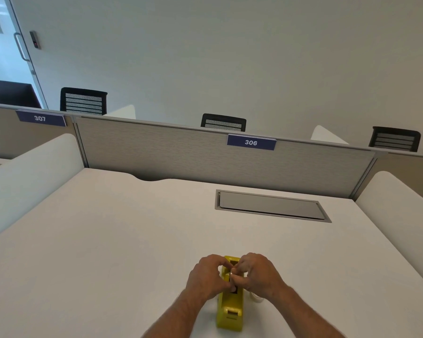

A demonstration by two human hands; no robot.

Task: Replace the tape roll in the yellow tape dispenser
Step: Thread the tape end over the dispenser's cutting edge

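The yellow tape dispenser (230,311) stands on the white desk (108,240) near its front edge, its cutter end toward me. My left hand (209,276) and my right hand (255,273) meet over its open roll well, fingers pinched together on a small pale part there; what the part is I cannot tell. A tape roll (257,298) lies on the desk just right of the dispenser, mostly hidden under my right wrist.
A grey cable-tray lid (271,206) is set into the desk at the back right. A grey partition (181,152) labelled 306 closes off the back, white side dividers (29,172) flank the desk, and black chairs stand beyond.
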